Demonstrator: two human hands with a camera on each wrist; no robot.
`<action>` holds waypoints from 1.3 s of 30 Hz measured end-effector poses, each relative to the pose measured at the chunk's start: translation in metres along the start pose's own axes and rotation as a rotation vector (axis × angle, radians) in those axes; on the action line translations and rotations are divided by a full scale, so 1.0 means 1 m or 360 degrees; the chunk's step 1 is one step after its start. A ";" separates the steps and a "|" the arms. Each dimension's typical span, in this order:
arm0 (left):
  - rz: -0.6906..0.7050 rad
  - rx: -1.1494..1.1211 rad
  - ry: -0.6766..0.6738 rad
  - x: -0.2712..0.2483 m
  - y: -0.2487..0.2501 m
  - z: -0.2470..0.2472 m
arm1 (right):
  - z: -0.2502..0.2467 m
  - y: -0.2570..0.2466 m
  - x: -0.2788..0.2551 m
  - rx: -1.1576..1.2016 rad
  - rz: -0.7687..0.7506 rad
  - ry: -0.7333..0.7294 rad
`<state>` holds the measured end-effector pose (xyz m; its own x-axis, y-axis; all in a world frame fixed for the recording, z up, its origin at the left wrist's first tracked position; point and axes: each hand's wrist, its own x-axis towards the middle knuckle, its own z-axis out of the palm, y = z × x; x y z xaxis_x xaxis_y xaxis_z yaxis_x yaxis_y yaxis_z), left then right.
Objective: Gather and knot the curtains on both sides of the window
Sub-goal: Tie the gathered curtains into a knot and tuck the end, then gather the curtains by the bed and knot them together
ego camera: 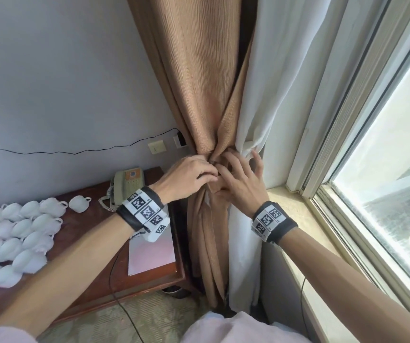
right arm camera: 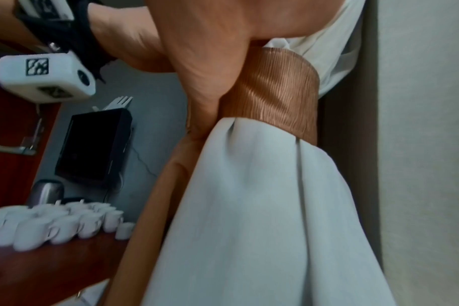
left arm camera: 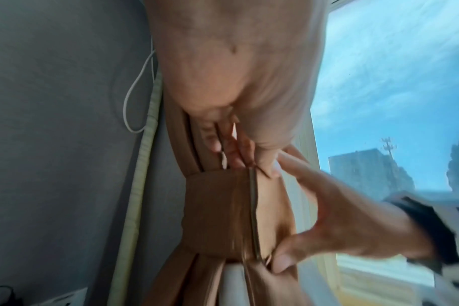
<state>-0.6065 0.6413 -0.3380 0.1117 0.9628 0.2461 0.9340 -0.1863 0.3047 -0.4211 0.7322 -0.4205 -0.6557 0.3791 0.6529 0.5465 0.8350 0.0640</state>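
Note:
A brown curtain [ego camera: 199, 82] and a white sheer curtain [ego camera: 270, 78] hang gathered into one bundle beside the window. A brown ribbed tie-back band [right arm camera: 275, 89] wraps round the bundle; in the left wrist view the band [left arm camera: 218, 213] shows an overlapping end. My left hand [ego camera: 191, 177] curls its fingers [left arm camera: 231, 149] onto the band's edge at the gather. My right hand [ego camera: 241, 181] cups the bundle from the window side, fingers spread. Its thumb [left arm camera: 280, 263] presses the other edge of the band's end. The hands hide the band in the head view.
A wooden desk [ego camera: 154, 276] stands left of the curtain with several white cups [ego camera: 21, 231], a telephone [ego camera: 127, 186] and a sheet of paper [ego camera: 152, 251]. A stone sill [ego camera: 295, 219] and the window glass [ego camera: 397, 169] lie to the right. A black cable [ego camera: 75, 152] runs along the wall.

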 end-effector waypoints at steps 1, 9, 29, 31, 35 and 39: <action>-0.0004 0.0088 0.0086 0.001 0.001 0.003 | 0.000 0.003 0.001 0.0067 -0.0028 -0.0017; -0.0900 -0.0157 0.0779 0.019 -0.017 0.014 | -0.011 0.017 0.028 0.0949 0.0884 0.0589; 0.0380 -0.0132 -0.0251 0.039 0.059 -0.093 | -0.170 0.024 0.021 0.0639 0.1356 0.0285; 0.0589 -0.0373 -0.0274 0.044 0.100 -0.068 | -0.219 0.012 -0.021 0.0529 0.1583 0.0505; 0.1042 -0.0646 -0.0369 0.018 0.219 -0.014 | -0.325 -0.042 -0.120 0.0057 0.1893 0.0660; 0.1541 -0.0900 -0.0557 -0.051 0.361 0.020 | -0.432 -0.115 -0.228 -0.0477 0.2137 0.0872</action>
<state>-0.2678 0.5290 -0.2593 0.8622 0.3566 0.3598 0.1343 -0.8458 0.5164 -0.1096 0.3775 -0.2506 0.6519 0.5319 0.5405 0.6999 -0.1477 -0.6988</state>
